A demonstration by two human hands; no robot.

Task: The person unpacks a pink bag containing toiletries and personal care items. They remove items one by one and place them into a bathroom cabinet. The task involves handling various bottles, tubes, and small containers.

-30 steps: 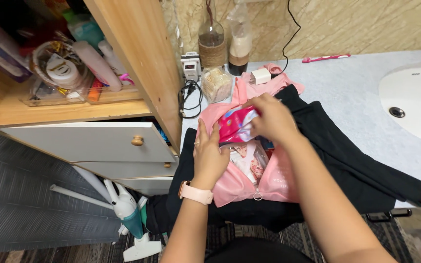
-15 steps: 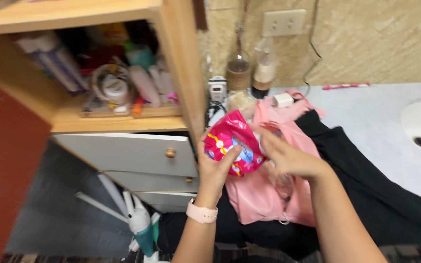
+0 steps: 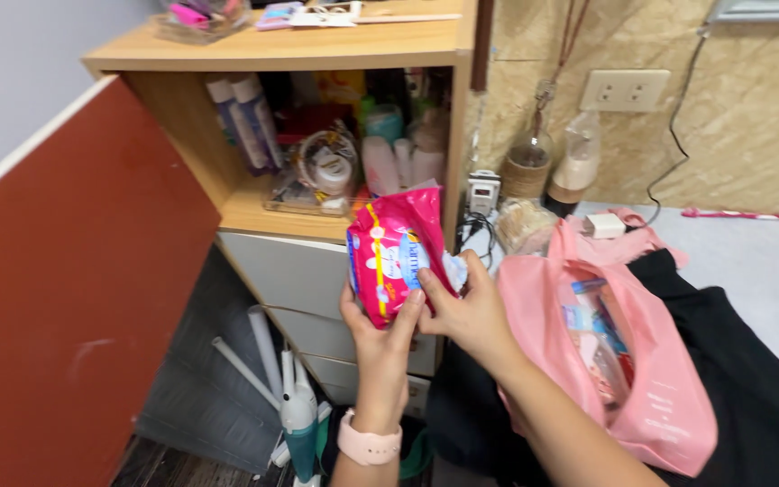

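Both hands grip one pink packet (image 3: pixel 394 252) at frame centre: left hand (image 3: pixel 380 338) cradling underneath, right hand (image 3: pixel 466 311) with fingers (image 3: pixel 478 268) pinching its edge. That slick wrapper could slip toward the crowded shelf (image 3: pixel 263 209).

A pale countertop (image 3: pixel 768 271) carries black cloth (image 3: pixel 750 361) and a pink bag (image 3: pixel 651 397).

The packet (image 3: pixel 394 252) sits before the cabinet (image 3: pixel 290 117), left of the bag (image 3: pixel 651 379).

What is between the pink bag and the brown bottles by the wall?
In the head view, a small white charger block sits between the pink bag and the brown bottles, on the bag's top edge.
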